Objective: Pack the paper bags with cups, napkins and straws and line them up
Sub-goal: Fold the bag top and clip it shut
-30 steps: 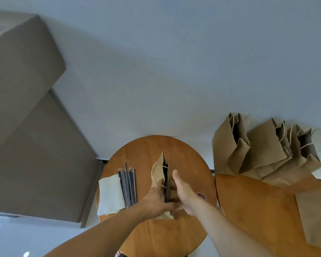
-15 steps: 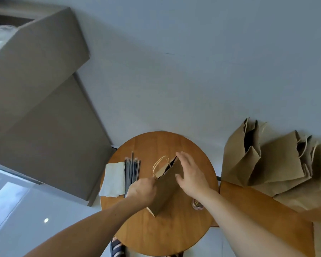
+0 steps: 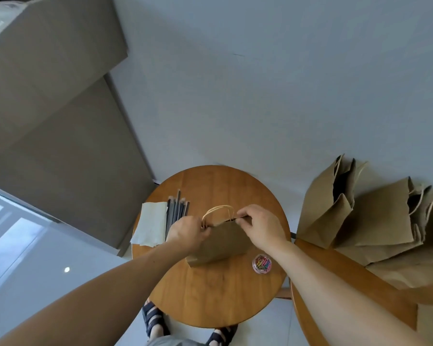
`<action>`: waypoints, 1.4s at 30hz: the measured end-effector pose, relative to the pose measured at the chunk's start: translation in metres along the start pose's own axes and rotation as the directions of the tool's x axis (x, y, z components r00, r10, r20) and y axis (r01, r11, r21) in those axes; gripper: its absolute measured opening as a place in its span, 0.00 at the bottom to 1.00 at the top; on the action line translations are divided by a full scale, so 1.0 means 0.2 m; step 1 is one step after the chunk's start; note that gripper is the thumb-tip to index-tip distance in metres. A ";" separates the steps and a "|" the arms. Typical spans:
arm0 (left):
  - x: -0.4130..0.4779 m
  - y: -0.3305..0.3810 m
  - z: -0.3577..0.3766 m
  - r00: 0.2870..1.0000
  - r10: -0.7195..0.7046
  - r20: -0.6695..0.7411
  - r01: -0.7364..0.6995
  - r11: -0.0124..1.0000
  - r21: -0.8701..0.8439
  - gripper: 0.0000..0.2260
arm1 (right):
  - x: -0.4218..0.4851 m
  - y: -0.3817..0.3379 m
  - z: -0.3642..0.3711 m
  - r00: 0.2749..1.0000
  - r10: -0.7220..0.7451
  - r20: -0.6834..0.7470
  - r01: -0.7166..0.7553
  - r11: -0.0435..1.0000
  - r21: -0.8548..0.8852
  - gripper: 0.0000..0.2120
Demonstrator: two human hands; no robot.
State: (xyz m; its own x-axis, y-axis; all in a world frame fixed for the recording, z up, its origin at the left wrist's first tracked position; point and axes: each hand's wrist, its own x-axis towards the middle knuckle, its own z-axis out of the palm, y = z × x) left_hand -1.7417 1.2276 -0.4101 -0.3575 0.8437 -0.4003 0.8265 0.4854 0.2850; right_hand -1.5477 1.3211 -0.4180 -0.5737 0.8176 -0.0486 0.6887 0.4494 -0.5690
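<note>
Paper bag (image 3: 223, 242) held at its top between both hands: left hand (image 3: 188, 233), right hand (image 3: 260, 227).

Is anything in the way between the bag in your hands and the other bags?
Nothing visible does. The tub of paper clips sits low on the round table, beside the paper bag, off the path to the other bags.
</note>
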 end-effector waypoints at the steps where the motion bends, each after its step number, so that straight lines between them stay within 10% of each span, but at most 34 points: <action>1: 0.00 0.00 0.00 1.000 -0.012 0.002 0.012 1.000 -0.012 0.18 | -0.01 0.03 0.00 0.997 0.027 -0.073 -0.023 0.998 0.059 0.09; 5: 0.01 -0.02 0.03 1.000 -0.023 -0.001 0.023 0.999 -0.033 0.18 | -0.10 0.25 0.01 0.932 0.244 -0.268 -0.214 0.967 0.134 0.10; 11: 0.05 -0.02 0.06 0.999 -0.022 -0.023 0.021 0.998 -0.059 0.18 | -0.22 0.54 0.26 0.894 0.408 0.186 -0.368 0.905 -0.214 0.10; 30: 0.05 -0.04 0.14 0.990 -0.020 -0.139 -0.021 0.958 -0.285 0.12 | -0.19 0.75 0.55 0.829 0.256 0.497 0.053 0.849 -0.525 0.09; 42: 0.04 -0.03 0.14 0.988 -0.001 -0.156 -0.049 0.946 -0.321 0.10 | -0.24 0.77 0.49 0.896 0.106 0.431 0.145 0.847 -0.511 0.13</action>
State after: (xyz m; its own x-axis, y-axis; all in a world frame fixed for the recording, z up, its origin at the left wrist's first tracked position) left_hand -1.7383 1.2253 -0.4400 -0.4220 0.8685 -0.2602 0.6600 0.4910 0.5685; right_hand -1.4585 1.3160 -0.5842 -0.6320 0.6253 -0.4578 0.7265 0.6836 -0.0693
